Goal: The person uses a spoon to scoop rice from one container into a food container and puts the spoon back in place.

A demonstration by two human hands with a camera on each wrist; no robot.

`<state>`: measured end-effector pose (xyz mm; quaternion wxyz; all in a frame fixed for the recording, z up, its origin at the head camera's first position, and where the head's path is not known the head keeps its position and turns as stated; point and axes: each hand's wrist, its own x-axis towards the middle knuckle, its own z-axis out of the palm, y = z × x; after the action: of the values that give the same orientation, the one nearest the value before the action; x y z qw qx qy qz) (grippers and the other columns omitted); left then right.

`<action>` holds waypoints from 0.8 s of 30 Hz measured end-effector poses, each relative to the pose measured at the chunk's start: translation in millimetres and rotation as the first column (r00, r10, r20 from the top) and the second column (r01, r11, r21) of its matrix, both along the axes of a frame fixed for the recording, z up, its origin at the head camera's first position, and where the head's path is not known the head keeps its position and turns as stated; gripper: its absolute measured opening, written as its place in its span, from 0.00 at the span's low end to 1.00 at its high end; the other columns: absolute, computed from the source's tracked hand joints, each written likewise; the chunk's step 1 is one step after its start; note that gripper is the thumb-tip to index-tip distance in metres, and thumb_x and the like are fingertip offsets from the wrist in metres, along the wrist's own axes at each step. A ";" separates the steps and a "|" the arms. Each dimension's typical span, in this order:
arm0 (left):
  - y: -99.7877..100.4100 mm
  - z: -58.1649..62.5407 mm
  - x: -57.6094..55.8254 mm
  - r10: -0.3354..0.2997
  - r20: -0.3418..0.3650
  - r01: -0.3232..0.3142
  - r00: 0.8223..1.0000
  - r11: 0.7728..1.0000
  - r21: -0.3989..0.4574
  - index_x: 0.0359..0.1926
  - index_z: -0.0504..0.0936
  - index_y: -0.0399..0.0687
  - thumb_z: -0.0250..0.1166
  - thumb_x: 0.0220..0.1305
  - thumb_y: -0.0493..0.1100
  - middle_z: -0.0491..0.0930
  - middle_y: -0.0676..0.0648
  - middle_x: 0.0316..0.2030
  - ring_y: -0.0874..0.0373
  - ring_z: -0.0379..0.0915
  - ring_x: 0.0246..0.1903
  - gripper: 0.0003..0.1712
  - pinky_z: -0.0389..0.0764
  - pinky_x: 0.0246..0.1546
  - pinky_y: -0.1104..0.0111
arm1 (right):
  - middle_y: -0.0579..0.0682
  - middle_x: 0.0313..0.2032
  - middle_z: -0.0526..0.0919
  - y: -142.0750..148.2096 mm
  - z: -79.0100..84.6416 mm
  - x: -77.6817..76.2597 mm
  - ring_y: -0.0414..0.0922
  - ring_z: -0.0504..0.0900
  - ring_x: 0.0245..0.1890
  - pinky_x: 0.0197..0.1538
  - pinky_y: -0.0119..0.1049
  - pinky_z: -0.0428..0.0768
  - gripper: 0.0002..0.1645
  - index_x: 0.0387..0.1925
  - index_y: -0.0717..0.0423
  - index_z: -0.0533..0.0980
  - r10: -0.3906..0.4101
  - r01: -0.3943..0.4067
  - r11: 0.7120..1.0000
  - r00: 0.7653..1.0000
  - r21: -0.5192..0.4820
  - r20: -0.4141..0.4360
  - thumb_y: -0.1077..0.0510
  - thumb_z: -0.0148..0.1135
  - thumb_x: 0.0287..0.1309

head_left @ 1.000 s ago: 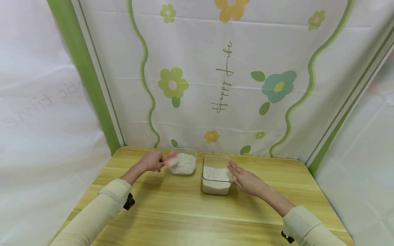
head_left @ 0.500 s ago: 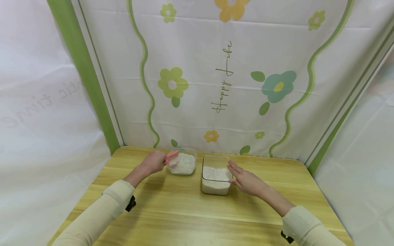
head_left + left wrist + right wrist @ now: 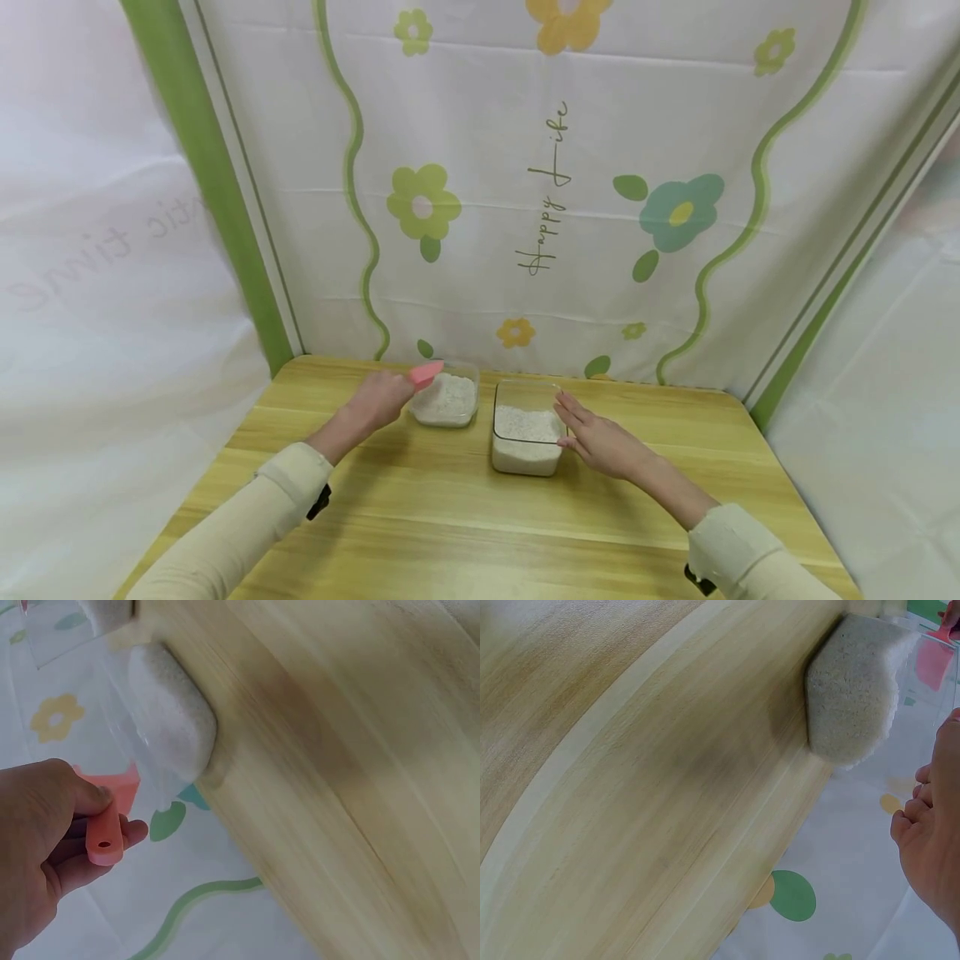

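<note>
My left hand (image 3: 381,398) grips the handle of a pink scoop (image 3: 427,374), thumb along the top, as the left wrist view shows. The scoop is tipped on its side over the smaller clear container (image 3: 474,408), which holds a heap of white, grainy stuff (image 3: 450,402). To the right stands a taller clear container (image 3: 527,442) with a dark rim, partly filled with similar white grains (image 3: 855,690). My right hand (image 3: 600,440) rests against this one's right side, fingers straight along the rim and thumb at the front corner.
Both containers stand near the back edge of a wooden table (image 3: 450,533). Right behind it hangs a white curtain (image 3: 480,275) with printed flowers. More white cloth (image 3: 135,375) closes off the sides.
My left hand has turned the scoop over, from bowl up with white grains in it to tipped, and moved slightly right. The right hand and both containers have stayed put.
</note>
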<state>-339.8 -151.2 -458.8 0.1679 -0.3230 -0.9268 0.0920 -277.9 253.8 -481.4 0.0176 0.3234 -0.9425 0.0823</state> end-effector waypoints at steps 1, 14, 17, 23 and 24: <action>0.3 0.3 0.4 -0.003 -0.013 0.003 1.000 1.000 -0.015 0.29 0.82 0.48 0.68 0.50 0.25 0.74 0.50 0.15 0.61 0.60 0.13 0.13 0.65 0.14 0.70 | 0.63 0.77 0.49 0.0 0.3 0.4 0.59 0.68 0.70 0.62 0.51 0.74 0.40 0.76 0.65 0.53 0.000 0.000 1.000 1.000 0.001 0.000 0.44 0.47 0.75; 8.5 16.1 -6.4 -0.025 0.016 0.023 1.000 0.988 0.150 0.24 0.78 0.41 0.67 0.58 0.29 0.76 0.46 0.17 0.59 0.68 0.16 0.09 0.70 0.16 0.69 | 0.63 0.77 0.49 -0.2 4.4 2.7 0.60 0.67 0.70 0.62 0.51 0.75 0.40 0.76 0.64 0.53 0.002 -0.002 1.000 1.000 0.009 0.000 0.44 0.47 0.75; 15.9 27.8 -5.4 -0.032 0.080 0.016 0.996 0.979 0.202 0.24 0.79 0.43 0.69 0.62 0.35 0.76 0.48 0.17 0.62 0.65 0.16 0.10 0.68 0.17 0.70 | 0.63 0.77 0.50 0.4 3.9 1.9 0.60 0.67 0.70 0.62 0.51 0.75 0.40 0.75 0.64 0.54 0.006 -0.006 1.000 1.000 0.011 -0.011 0.44 0.47 0.75; 37.2 53.5 1.5 -0.061 0.155 0.029 0.986 0.980 0.199 0.24 0.83 0.48 0.69 0.64 0.39 0.79 0.51 0.19 0.65 0.66 0.17 0.10 0.66 0.19 0.74 | 0.64 0.77 0.51 1.4 2.2 1.0 0.59 0.67 0.70 0.62 0.51 0.75 0.40 0.75 0.65 0.54 0.019 -0.019 1.000 1.000 0.018 -0.021 0.44 0.46 0.76; 41.4 57.5 3.2 -0.073 0.160 0.041 0.984 0.980 0.195 0.24 0.83 0.48 0.68 0.64 0.39 0.80 0.51 0.20 0.65 0.66 0.17 0.10 0.65 0.20 0.74 | 0.64 0.77 0.51 1.4 2.0 1.1 0.59 0.67 0.70 0.62 0.50 0.75 0.40 0.75 0.65 0.54 0.020 -0.019 1.000 1.000 0.019 -0.023 0.43 0.46 0.76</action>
<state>-336.6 -109.8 -401.3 0.1227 -0.3384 -0.9325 -0.0295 -276.9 255.2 -479.4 0.0246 0.3338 -0.9397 0.0699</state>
